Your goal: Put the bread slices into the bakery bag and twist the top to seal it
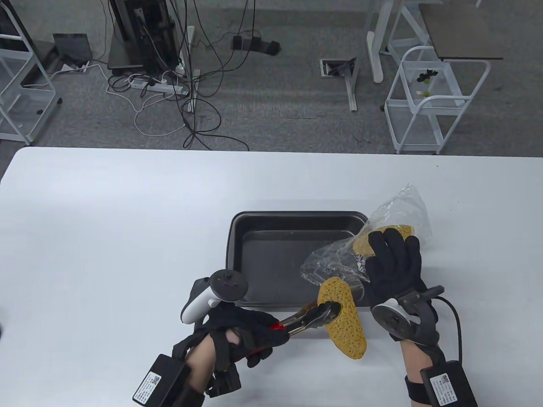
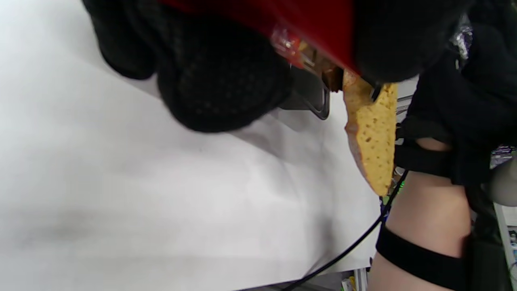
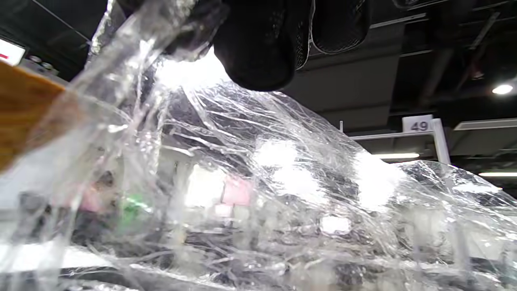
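Observation:
My left hand [image 1: 250, 328] grips red-handled tongs [image 1: 303, 319] whose tips clamp a porous yellow bread slice [image 1: 342, 324], held just over the tray's front edge. In the left wrist view the slice [image 2: 373, 137] hangs edge-on below the red tongs handle [image 2: 323, 24]. My right hand [image 1: 394, 265] holds up the clear crinkled bakery bag [image 1: 382, 229] at the tray's right end, its open mouth [image 1: 326, 267] facing the slice. Another bread slice [image 1: 392, 234] lies inside the bag, partly behind my fingers. The right wrist view shows the bag's plastic [image 3: 282, 194] filling the frame, with bread [image 3: 24, 109] at the left.
A dark metal baking tray [image 1: 271, 237] sits mid-table with nothing in it. The white table [image 1: 106, 237] stretches left and behind. Beyond the far edge are carpet, cables and white carts [image 1: 437, 101].

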